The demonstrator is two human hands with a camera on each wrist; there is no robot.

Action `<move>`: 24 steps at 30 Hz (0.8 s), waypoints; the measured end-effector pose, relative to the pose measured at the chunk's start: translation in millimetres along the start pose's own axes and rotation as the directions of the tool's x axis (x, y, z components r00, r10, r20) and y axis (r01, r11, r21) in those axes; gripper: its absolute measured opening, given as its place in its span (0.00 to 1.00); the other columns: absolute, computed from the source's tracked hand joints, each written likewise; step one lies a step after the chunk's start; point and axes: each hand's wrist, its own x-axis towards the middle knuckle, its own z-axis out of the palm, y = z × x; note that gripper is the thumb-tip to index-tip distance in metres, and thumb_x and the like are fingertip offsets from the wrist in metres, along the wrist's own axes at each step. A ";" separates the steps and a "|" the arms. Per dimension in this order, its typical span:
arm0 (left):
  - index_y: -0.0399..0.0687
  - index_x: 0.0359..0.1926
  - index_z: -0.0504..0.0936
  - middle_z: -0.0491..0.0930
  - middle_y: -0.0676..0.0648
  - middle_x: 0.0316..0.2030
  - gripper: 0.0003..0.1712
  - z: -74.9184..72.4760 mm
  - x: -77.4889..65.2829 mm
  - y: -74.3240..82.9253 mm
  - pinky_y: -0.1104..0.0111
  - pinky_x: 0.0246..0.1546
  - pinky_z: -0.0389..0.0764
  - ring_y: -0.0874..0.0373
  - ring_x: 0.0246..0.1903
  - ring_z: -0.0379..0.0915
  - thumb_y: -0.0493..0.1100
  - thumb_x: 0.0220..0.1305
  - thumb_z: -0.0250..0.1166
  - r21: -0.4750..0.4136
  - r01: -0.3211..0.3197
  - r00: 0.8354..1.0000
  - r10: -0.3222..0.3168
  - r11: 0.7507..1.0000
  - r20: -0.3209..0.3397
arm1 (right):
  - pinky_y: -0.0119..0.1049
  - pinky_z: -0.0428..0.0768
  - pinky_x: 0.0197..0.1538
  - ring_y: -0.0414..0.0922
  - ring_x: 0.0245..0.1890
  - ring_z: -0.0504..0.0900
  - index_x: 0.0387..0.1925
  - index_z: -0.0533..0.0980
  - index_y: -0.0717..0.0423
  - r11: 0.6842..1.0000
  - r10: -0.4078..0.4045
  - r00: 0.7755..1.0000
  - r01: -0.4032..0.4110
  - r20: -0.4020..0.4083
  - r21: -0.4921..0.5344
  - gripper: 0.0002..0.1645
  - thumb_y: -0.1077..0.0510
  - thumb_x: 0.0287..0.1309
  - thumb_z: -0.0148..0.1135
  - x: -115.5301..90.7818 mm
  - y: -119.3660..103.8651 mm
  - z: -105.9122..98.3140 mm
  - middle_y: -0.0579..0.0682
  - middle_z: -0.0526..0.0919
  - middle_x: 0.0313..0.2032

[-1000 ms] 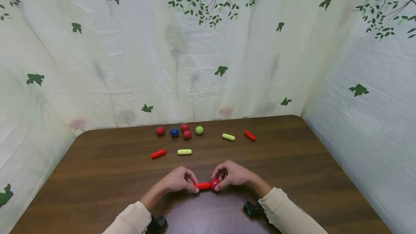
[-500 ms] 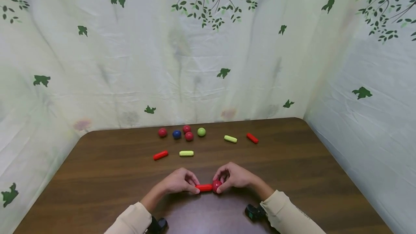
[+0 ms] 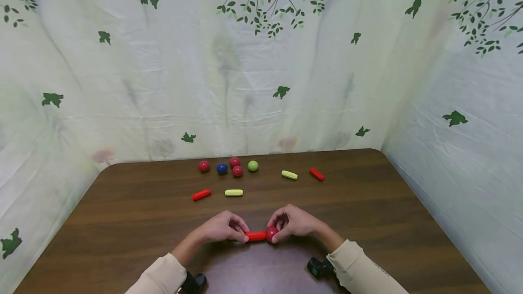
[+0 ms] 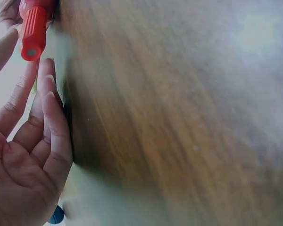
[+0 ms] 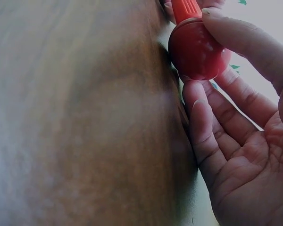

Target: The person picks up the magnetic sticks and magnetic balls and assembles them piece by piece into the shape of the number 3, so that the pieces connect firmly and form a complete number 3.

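Note:
A short red ridged rod [image 3: 256, 236] lies between my hands with its right end against a dark red ball [image 3: 271, 234]. In the right wrist view, my right hand [image 5: 254, 141] pinches the ball [image 5: 198, 52], thumb over the joint and fingertips at its lower side. My left hand [image 3: 222, 227] is at the rod's left end. The left wrist view shows its fingers nearly straight, the thumb [image 4: 2, 52] beside the rod [image 4: 33, 35] and the index fingertip right at the end face, which has a grey dot.
Several balls, red [image 3: 204, 166], blue [image 3: 222, 169] and green [image 3: 253, 165], sit near the back of the brown table [image 3: 135, 203]. Red [image 3: 201, 195] and yellow-green rods [image 3: 234, 193] lie before them, with another yellow-green rod [image 3: 289, 175] and red rod [image 3: 316, 174] to the right.
My left hand has shifted slightly left along the rod over the last half second. My right hand, the ball and the rod have stayed nearly in place; the view has tilted slightly.

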 end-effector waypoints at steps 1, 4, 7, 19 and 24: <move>0.37 0.36 0.83 0.79 0.52 0.25 0.09 -1.1 -1.2 -0.4 0.72 0.27 0.71 0.63 0.26 0.70 0.37 0.55 0.70 -0.010 0.001 1.000 -0.001 1.000 0.005 | 0.27 0.73 0.30 0.38 0.27 0.75 0.37 0.82 0.60 1.000 -0.001 1.000 0.001 -0.001 0.005 0.15 0.65 0.45 0.75 0.1 -0.5 0.5 0.45 0.79 0.25; 0.36 0.38 0.83 0.80 0.50 0.26 0.10 -5.5 -5.3 -1.3 0.71 0.27 0.73 0.62 0.26 0.71 0.37 0.56 0.70 -0.036 0.002 1.000 -0.001 0.999 0.014 | 0.27 0.73 0.29 0.39 0.27 0.75 0.38 0.82 0.61 1.000 -0.002 1.000 0.002 -0.002 0.017 0.15 0.66 0.45 0.75 0.4 -1.2 1.9 0.46 0.79 0.26; 0.36 0.39 0.83 0.81 0.50 0.27 0.11 -12.4 -9.6 -2.1 0.69 0.28 0.76 0.61 0.26 0.73 0.38 0.57 0.69 -0.045 0.007 1.000 -0.007 0.999 0.007 | 0.28 0.73 0.30 0.39 0.27 0.75 0.38 0.82 0.60 1.000 0.000 1.000 0.000 -0.004 0.012 0.15 0.65 0.45 0.75 1.0 -1.4 2.6 0.46 0.79 0.26; 0.32 0.50 0.78 0.81 0.47 0.39 0.23 -85.4 -17.7 1.8 0.59 0.40 0.77 0.54 0.38 0.74 0.46 0.61 0.67 0.024 0.032 0.987 -0.028 0.999 -0.161 | 0.29 0.74 0.32 0.38 0.28 0.75 0.37 0.83 0.54 0.999 0.022 1.000 -0.022 -0.010 -0.032 0.14 0.62 0.44 0.76 -0.6 -1.0 -1.7 0.43 0.79 0.26; 0.31 0.54 0.75 0.81 0.47 0.41 0.26 -127.2 -14.4 -4.7 0.58 0.44 0.76 0.51 0.40 0.74 0.47 0.63 0.66 0.006 0.077 0.949 -0.072 0.997 -0.306 | 0.30 0.74 0.32 0.38 0.28 0.75 0.37 0.83 0.53 0.999 0.030 1.000 -0.030 -0.007 -0.036 0.14 0.62 0.45 0.76 -2.7 -2.1 -2.0 0.44 0.80 0.27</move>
